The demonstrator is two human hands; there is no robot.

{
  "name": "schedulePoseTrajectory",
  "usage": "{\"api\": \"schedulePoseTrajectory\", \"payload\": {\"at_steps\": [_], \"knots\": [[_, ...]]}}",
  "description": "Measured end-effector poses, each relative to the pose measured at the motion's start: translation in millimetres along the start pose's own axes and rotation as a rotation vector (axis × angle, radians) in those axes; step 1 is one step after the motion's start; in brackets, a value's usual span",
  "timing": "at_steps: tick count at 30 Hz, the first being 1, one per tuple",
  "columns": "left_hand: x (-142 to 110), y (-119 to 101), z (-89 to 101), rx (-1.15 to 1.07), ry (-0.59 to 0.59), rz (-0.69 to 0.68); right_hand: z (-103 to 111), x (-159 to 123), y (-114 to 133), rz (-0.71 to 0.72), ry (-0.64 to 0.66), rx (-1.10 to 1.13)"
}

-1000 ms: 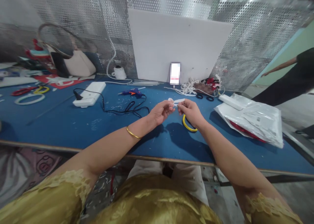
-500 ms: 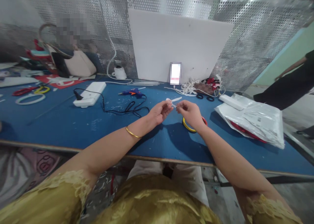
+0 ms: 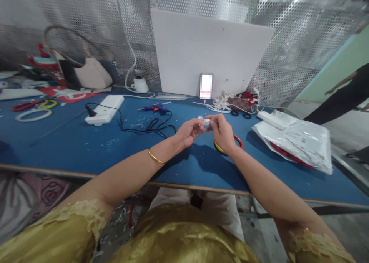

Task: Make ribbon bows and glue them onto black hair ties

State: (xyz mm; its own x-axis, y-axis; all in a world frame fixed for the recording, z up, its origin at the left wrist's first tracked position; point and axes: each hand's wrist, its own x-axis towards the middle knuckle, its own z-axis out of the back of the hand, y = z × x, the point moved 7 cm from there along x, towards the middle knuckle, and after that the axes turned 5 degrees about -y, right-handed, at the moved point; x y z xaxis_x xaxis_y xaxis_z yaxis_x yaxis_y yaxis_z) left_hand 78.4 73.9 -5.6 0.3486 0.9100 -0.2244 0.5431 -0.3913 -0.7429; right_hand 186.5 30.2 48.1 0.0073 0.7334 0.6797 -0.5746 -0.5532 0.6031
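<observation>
Above the blue table (image 3: 138,155), my left hand (image 3: 188,132) pinches a small piece of white ribbon-like strip (image 3: 206,122) between thumb and fingers. My right hand (image 3: 222,132) grips the other side of the same strip, which bends into a small loop between the hands. My fingers cover part of it. Under my right wrist lie loop-shaped handles, one red (image 3: 240,141) and one yellow, partly hidden by the hand. A blue glue gun (image 3: 155,108) with a black cord rests to the left of my hands.
A white power strip (image 3: 106,109) lies left. A phone (image 3: 206,86) leans on a white board (image 3: 210,52), beside a heap of white strips (image 3: 223,103). Plastic-wrapped packages (image 3: 296,140) sit right. A handbag (image 3: 92,74) stands far left; a person (image 3: 340,94) is at far right.
The strip's free end, which stuck out to the upper right, is now folded round into a loop. My right hand has turned slightly, its fingers higher and closer on the strip.
</observation>
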Motion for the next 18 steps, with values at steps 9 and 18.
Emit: {"api": "schedulePoseTrajectory", "payload": {"at_steps": [9,18], "knots": [[-2,-5,-3.3,0.064,0.087,-0.107,-7,-1,-33,-0.475,-0.118,0.603],[-3,-6,-6.3,0.121,0.108,-0.150,-8,-1,-29,-0.471,-0.110,0.615]]}}
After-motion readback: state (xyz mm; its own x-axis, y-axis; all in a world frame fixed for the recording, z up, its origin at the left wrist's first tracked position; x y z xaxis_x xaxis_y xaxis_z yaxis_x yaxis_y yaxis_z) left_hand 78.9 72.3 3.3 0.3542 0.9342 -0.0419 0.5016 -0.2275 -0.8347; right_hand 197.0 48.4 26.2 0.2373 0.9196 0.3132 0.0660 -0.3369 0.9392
